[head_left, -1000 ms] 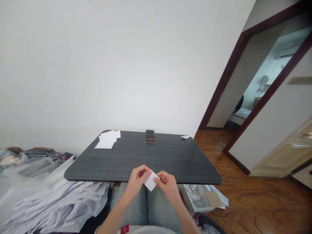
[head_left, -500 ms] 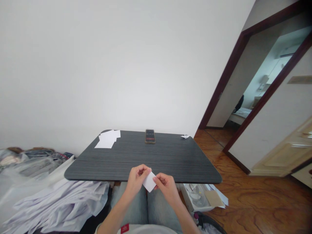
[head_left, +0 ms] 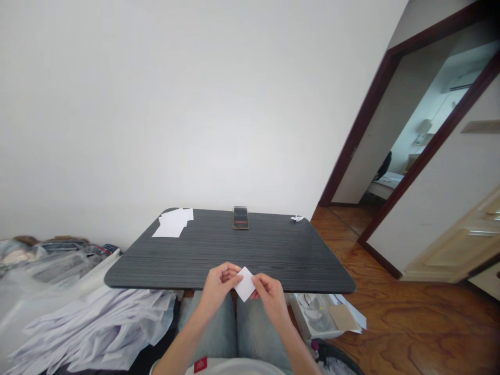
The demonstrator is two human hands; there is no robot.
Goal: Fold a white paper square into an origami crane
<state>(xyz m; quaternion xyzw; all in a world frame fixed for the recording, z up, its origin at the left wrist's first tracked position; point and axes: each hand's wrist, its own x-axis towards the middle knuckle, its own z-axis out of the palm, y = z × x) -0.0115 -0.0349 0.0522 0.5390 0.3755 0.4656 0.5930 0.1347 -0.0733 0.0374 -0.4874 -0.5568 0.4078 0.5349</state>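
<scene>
A small folded piece of white paper (head_left: 244, 285) is held between my two hands at the table's front edge, one corner pointing up. My left hand (head_left: 221, 284) pinches its left corner between thumb and fingers. At the right corner, my right hand (head_left: 269, 291) grips it the same way. Beneath and beyond them lies the dark wood-grained table (head_left: 211, 247). Loose white paper sheets (head_left: 173, 223) overlap at the table's back left. A small folded white paper piece (head_left: 297, 219) rests at the back right.
A phone (head_left: 240, 217) stands at the table's back middle, against the white wall. White cloth (head_left: 97, 328) and plastic-wrapped bundles (head_left: 58, 260) lie to the left. A box of odds and ends (head_left: 316, 315) sits below the table's right front, on the wooden floor (head_left: 429, 323).
The folded paper has moved slightly up and right and turned, so a corner now points upward. Both hands have shifted their pinch to its side corners.
</scene>
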